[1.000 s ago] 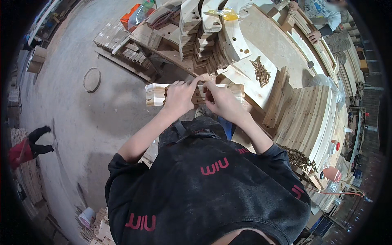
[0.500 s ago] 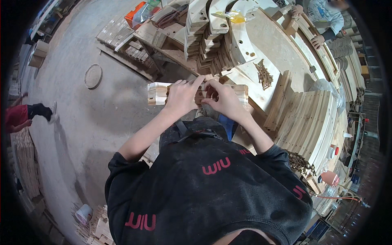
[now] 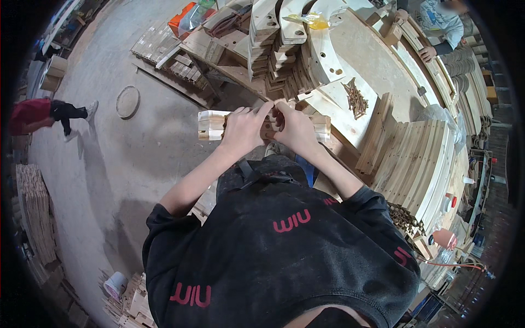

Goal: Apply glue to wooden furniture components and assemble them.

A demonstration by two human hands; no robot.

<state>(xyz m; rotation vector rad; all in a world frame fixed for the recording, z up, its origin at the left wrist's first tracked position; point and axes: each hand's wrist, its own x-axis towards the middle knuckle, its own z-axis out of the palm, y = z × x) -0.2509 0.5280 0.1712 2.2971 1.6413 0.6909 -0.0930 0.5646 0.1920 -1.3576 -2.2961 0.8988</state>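
My left hand (image 3: 242,130) is wrapped over a short row of pale wooden pieces (image 3: 210,126) with brown ends and dark holes. Just beside it, my right hand (image 3: 297,130) is curled, thumb and fingers bent together over the same row. The fingertips of both hands meet near the row's far edge; whatever small thing they may hold is hidden. The right end of the wooden pieces sticks out past my right hand. On the bench beyond lies a pile of brown screws (image 3: 355,99).
Curved wooden parts (image 3: 279,41) are stacked ahead, a yellow-filled bag (image 3: 317,21) on top. To the right lean slats (image 3: 407,158). A co-worker's hand (image 3: 427,53) rests on a wooden frame. A person in red (image 3: 33,117) walks at left, near a round disc (image 3: 128,102).
My right hand has closed in slightly toward my left hand, its fingers more bent. The person at left has stepped further into view. The wooden pieces stay in place.
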